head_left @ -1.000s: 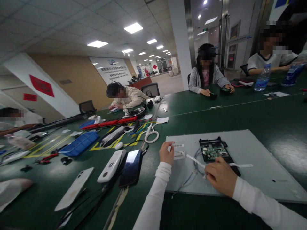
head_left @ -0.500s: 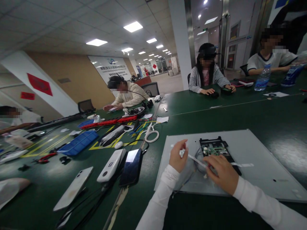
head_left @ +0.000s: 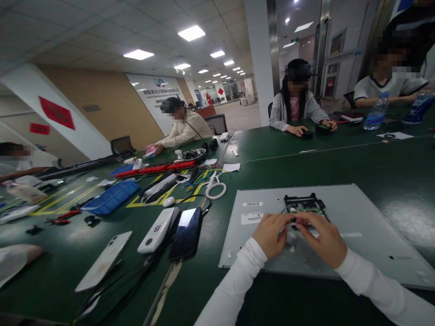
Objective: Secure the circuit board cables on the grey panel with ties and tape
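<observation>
My left hand [head_left: 273, 234] and my right hand [head_left: 322, 236] meet at the fingertips, both pinched, over the near left edge of a green circuit board [head_left: 307, 207]. What sits between the fingers is too small and too covered to make out. The board lies in a black bracket [head_left: 299, 198] on a large grey flat panel [head_left: 367, 210]. Below the fingers a thin cable with a pale connector [head_left: 291, 247] shows, partly blurred. Left of the board the panel carries a white label [head_left: 251, 218]. My right hand hides the bracket's near part.
Left of the panel lie a dark phone [head_left: 186, 235], a white power bank [head_left: 158, 232] and a white phone [head_left: 105, 260]. Farther off are a white coiled cable [head_left: 215, 190], a blue tray [head_left: 110, 197] and a red power strip [head_left: 154, 169]. Several people sit around the green table [head_left: 272, 160].
My left hand has moved right and down to meet my right hand at the board. The white strip stretched between them earlier is no longer visible. The panel's labels are now uncovered.
</observation>
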### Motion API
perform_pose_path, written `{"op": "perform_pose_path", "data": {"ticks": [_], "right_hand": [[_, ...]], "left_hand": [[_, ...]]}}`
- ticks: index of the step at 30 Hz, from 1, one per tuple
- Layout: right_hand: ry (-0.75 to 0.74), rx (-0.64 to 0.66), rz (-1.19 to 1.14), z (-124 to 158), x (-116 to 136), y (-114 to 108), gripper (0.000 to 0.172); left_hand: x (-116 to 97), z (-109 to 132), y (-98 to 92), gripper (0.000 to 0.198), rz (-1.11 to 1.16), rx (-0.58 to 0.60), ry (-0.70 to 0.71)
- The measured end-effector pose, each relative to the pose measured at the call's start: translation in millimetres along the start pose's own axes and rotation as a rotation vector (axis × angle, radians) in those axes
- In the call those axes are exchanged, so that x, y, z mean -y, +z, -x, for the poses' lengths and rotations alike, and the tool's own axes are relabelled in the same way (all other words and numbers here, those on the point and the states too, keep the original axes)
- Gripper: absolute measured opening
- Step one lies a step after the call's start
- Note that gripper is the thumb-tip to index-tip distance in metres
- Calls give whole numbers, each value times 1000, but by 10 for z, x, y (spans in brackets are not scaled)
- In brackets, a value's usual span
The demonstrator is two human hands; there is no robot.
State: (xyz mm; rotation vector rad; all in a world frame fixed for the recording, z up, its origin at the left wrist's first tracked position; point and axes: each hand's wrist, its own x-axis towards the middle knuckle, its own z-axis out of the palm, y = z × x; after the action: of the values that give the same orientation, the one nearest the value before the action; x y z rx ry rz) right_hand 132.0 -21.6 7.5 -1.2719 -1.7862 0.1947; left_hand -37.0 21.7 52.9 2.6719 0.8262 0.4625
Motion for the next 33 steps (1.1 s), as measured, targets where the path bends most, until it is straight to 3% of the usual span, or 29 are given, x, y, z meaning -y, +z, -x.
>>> {"op": "perform_pose_path", "data": {"ticks": [6, 19, 25, 29, 33], "right_hand": [[25, -19, 5, -9, -7, -5, 17], [47, -106, -87, -80, -24, -144, 10], [63, -169, -175, -144, -9, -228, 9], [163, -193, -196, -274, -181, -256, 11], [279, -94, -350, -483, -495, -199, 16]], "left_hand": [[-5, -4, 38, 44, 13, -10, -10], [-30, -13, 65, 47, 138, -162, 47], [123, -21, 148, 47, 267, -330, -45], [291, -27, 204, 48, 269, -396, -151], [366, -25, 246, 48, 229, -388, -195]]}}
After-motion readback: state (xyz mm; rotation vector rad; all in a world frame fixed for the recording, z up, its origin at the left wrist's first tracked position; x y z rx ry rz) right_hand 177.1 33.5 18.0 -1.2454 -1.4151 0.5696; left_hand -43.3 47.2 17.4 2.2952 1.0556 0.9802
